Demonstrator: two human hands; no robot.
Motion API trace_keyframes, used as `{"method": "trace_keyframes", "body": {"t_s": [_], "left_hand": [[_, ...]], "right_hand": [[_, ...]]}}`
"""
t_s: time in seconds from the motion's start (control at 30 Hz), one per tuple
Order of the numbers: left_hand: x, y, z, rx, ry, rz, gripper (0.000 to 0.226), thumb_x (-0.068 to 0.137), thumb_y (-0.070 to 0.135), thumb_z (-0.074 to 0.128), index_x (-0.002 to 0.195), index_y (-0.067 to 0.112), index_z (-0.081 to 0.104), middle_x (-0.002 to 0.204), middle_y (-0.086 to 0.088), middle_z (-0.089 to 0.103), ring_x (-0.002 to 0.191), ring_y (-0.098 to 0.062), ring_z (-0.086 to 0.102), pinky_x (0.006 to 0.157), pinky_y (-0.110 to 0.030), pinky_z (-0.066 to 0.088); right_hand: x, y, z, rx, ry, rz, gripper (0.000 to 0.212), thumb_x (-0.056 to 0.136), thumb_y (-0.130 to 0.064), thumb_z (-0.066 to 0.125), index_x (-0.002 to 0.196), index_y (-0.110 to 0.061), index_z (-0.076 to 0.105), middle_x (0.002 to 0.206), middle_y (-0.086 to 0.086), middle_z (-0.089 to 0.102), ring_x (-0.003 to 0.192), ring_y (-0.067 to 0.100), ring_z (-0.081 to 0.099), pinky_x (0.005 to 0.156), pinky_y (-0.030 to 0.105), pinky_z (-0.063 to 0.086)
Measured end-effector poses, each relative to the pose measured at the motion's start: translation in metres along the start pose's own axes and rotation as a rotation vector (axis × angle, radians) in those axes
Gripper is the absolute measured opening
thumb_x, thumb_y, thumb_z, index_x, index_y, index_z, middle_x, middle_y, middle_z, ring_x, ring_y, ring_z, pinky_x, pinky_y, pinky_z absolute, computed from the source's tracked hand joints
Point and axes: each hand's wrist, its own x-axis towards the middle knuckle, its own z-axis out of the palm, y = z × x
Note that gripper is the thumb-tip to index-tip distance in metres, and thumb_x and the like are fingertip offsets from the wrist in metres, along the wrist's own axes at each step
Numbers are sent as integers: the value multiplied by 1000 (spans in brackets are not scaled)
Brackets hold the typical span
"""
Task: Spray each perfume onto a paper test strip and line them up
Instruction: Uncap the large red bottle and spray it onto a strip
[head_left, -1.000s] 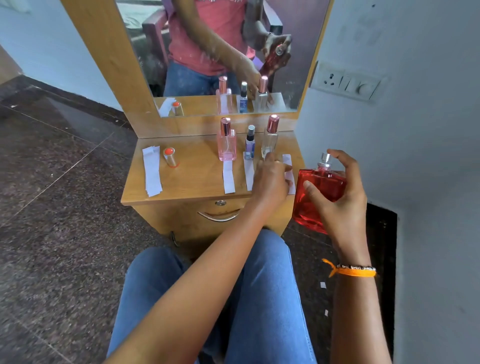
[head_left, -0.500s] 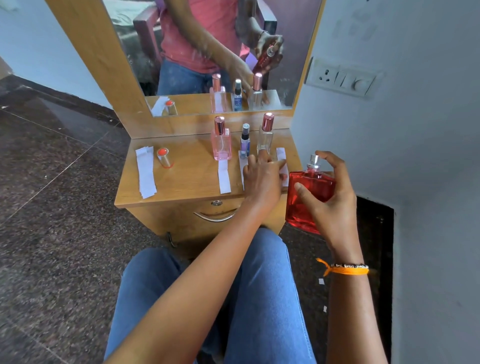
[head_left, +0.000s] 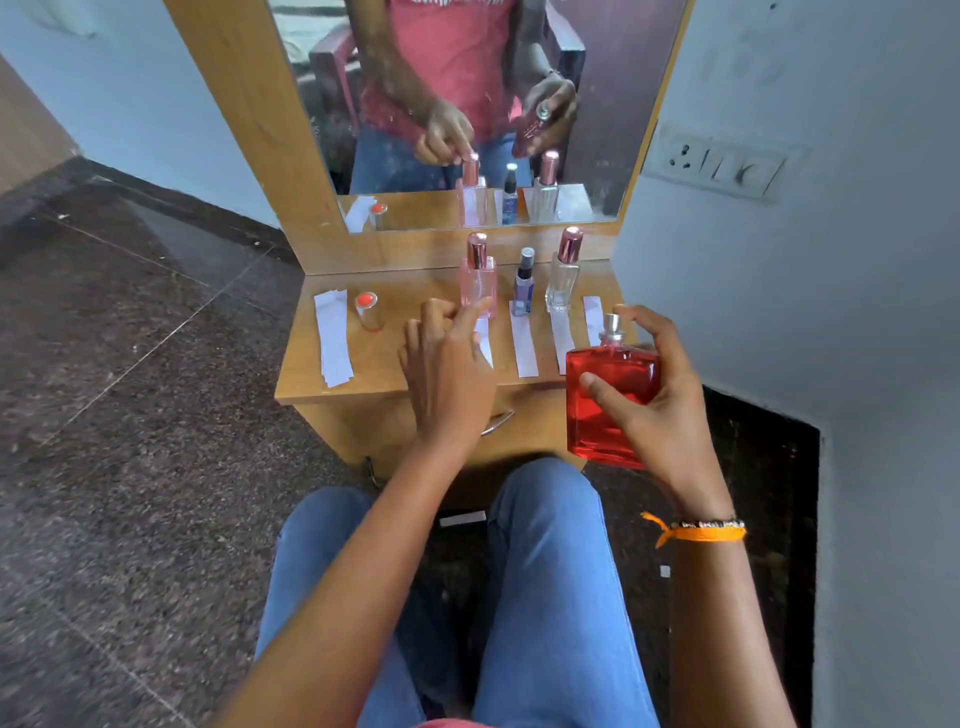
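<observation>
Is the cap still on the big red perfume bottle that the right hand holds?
No, the red perfume bottle in the right hand shows its bare silver spray nozzle, with no cap over it.

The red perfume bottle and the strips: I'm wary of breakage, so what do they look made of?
The red perfume bottle in the right hand looks like clear glass, possibly hard plastic: glossy, thick see-through walls. Its spray head looks like shiny silver metal or plated plastic. The test strips look like matte white paper, thin and flat.
</observation>
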Motion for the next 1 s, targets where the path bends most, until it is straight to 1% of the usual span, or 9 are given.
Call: {"method": "trace_keyframes", "body": {"t_s": [0.1,0.17,0.27,0.33,0.5,0.63,0.8,0.9,1.0], "left_hand": [[21,-29,-19,100,51,-94,53,85,-1,49,133,24,47,130,-8,44,122,-30,36,99,-42,33],[34,-44,-26,120,53,-140,57,84,-5,47,135,19,43,136,-10,39,126,-31,31,100,-42,32],[48,-58,-29,153,13,-179,45,84,-3,50,127,13,52,128,-12,47,122,-31,38,98,-41,36],[52,-62,-30,137,-14,-202,33,86,0,54,118,8,59,122,-14,52,115,-33,46,91,-43,42],[56,-64,-33,64,-33,-191,28,86,-4,52,111,5,61,114,-17,59,107,-33,52,84,-43,46],[54,-62,-42,-32,-58,-226,23,87,-1,52,107,5,62,113,-14,60,105,-29,53,81,-32,40],[39,-24,-66,-505,-179,-251,21,87,13,61,108,13,66,104,-2,67,90,-7,59,79,-8,45],[24,-6,-72,-615,-292,-221,22,88,14,60,110,11,65,104,-6,69,99,-17,62,93,-38,51],[22,-6,-80,-628,-304,-214,23,88,14,61,109,11,67,99,-2,68,99,-18,62,93,-45,51]], "right_hand": [[-2,-5,20,12,-88,-16,61,76,-8,75,121,-41,49,109,-17,64,89,4,65,80,16,50],[-3,-11,33,54,-152,-10,61,76,-6,74,120,-42,50,104,-17,65,85,5,65,78,18,51],[-7,-18,49,91,-239,-7,62,77,-4,72,119,-44,49,99,-14,66,79,11,64,76,29,55],[-9,-22,57,83,-284,-23,62,77,-3,72,122,-39,49,102,-20,63,80,5,62,78,25,53],[-12,-26,64,54,-331,-23,62,77,-2,72,123,-36,48,118,-9,59,86,15,63,81,22,52],[-14,-26,64,36,-338,-6,62,77,-4,72,124,-37,48,116,-7,61,85,12,64,80,18,52],[-14,-29,72,45,-362,10,63,78,-4,71,124,-40,48,106,-21,61,89,16,64,83,26,54],[-16,-31,77,62,-362,-2,65,79,-4,71,124,-43,45,99,-34,60,84,9,64,80,26,55],[-19,-31,80,45,-357,-18,66,79,-8,72,122,-45,39,93,-24,64,85,12,66,79,28,56]]}}
